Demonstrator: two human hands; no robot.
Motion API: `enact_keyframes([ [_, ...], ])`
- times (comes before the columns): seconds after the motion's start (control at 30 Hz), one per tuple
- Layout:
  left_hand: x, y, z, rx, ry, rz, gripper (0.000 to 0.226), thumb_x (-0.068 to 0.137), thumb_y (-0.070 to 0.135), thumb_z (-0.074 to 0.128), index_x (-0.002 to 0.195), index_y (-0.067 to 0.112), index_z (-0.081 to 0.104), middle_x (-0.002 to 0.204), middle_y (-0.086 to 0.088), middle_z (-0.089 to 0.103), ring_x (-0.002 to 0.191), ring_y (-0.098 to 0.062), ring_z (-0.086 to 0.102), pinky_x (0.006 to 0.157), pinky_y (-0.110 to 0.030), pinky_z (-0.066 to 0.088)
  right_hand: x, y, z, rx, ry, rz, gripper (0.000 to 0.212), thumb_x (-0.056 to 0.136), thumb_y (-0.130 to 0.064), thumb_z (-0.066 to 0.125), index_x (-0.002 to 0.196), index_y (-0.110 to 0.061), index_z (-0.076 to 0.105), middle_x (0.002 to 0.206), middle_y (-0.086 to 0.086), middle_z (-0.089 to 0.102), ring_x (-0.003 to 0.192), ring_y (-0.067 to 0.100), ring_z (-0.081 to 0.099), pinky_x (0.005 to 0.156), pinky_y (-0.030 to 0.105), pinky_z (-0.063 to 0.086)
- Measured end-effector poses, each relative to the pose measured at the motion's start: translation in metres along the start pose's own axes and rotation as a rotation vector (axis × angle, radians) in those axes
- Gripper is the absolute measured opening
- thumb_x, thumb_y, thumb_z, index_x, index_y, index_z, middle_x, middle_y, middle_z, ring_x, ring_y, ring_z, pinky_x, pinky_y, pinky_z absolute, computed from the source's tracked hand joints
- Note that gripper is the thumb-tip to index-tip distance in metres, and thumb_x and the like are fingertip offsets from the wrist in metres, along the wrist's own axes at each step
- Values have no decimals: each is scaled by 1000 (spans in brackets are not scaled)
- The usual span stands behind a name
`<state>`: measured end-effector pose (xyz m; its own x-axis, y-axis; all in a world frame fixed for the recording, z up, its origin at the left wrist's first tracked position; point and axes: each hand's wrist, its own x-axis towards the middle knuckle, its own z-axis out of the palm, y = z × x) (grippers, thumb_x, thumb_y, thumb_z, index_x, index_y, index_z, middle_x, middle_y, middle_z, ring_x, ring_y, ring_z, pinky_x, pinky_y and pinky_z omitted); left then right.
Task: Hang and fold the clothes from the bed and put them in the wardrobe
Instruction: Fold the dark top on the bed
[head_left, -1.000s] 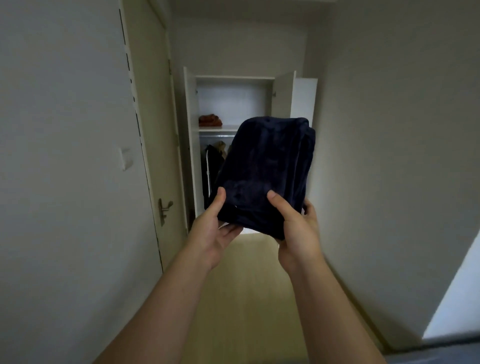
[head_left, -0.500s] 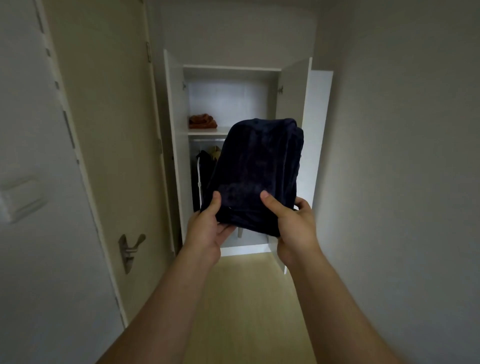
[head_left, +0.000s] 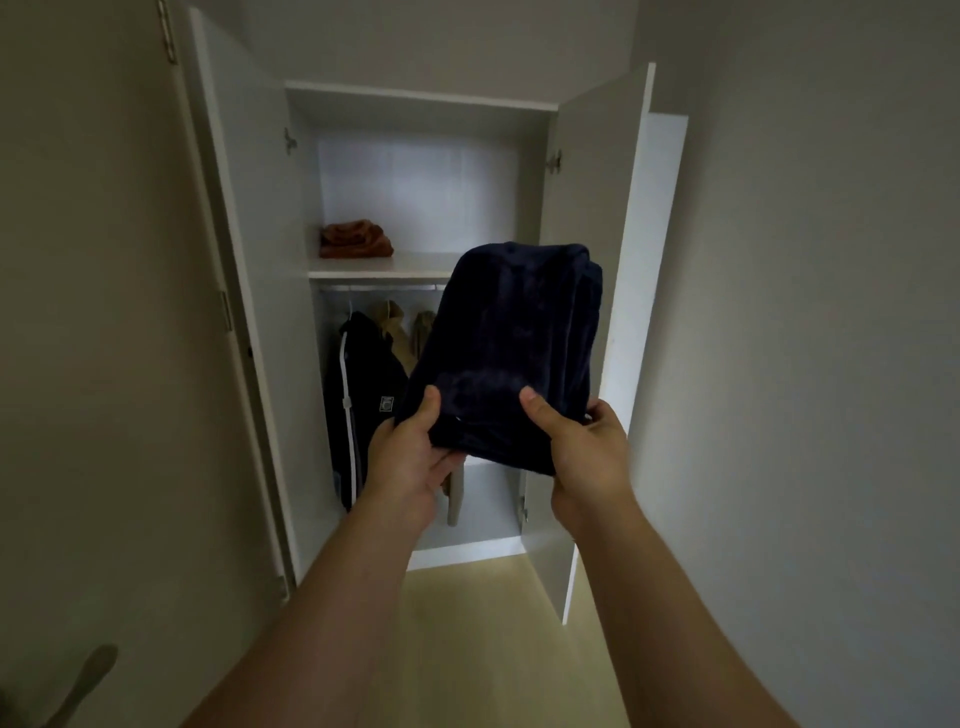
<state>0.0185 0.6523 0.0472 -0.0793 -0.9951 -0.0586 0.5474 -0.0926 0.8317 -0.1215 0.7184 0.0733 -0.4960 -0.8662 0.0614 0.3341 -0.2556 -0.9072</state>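
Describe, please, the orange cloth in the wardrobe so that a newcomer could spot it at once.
Find the open white wardrobe and its upper shelf, above the rail. At the shelf's left end lies the folded orange cloth. It is the only orange item: the jacket hanging below is black, and the bundle held in front is navy.

Item 1: navy garment (head_left: 509, 338), plush, dark, folded to a thick pad. Tilted, far edge higher. Held at near edge by L hand (head_left: 408, 462) & R hand (head_left: 582, 452), thumbs on top, fingers under. It's in front of the wardrobe (head_left: 415, 98), not inside.

Wardrobe: white, both doors swung open. Upper shelf (head_left: 379, 267): orange folded cloth (head_left: 356, 240) at left. Below, hanging: black jacket (head_left: 363, 374) w/ white stripe, left side; tan garments (head_left: 395, 327) beside it, partly hidden by the navy pad.
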Motion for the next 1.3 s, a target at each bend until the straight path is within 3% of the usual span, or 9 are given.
enact_keyframes([
  [0.2,147,-3,43,-2,37,67,48,94,34,67,134,9,59,115,-9,74,99,-24,74,72,-33,62,170,17,27,25,-89,21,44,77,-11,86,110,-9,57,109,5,72,97,22,73,86,37,60],
  [0.4,284,20,82,-7,93,117,50,93,34,67,135,9,58,116,-10,73,98,-24,74,75,-33,62,327,23,76,43,-184,23,46,75,-14,88,110,-8,58,108,7,74,96,24,74,88,44,60],
  [0.53,378,26,89,4,109,145,42,93,33,69,128,11,63,110,-8,75,95,-22,75,83,-38,60,418,44,109,15,-208,6,49,76,-18,88,115,-8,58,111,6,73,98,22,73,90,43,59],
  [0.9,673,64,110,46,33,181,51,90,40,71,132,11,62,115,-7,73,95,-21,75,68,-29,61,670,90,222,-60,-178,-60,59,79,-25,86,128,-12,55,117,1,70,105,23,70,94,45,58],
  [1.03,761,82,125,64,30,187,39,93,38,69,123,13,64,109,-5,74,92,-21,75,66,-29,60,752,97,258,-95,-187,-58,55,80,-28,85,124,-14,55,118,1,69,106,25,68,93,47,58],
  [1.17,845,99,136,87,55,220,38,93,42,69,121,17,66,112,-4,73,99,-21,71,64,-27,59,830,103,295,-110,-276,-66,30,84,-23,82,107,-22,62,113,0,71,105,24,69,94,46,58],
  [1.3,912,113,147,117,98,239,37,92,44,69,119,19,67,109,-4,75,97,-21,73,63,-26,59,898,112,328,-68,-311,-37,42,84,-21,81,122,-15,64,114,2,73,105,22,69,94,46,58],
])
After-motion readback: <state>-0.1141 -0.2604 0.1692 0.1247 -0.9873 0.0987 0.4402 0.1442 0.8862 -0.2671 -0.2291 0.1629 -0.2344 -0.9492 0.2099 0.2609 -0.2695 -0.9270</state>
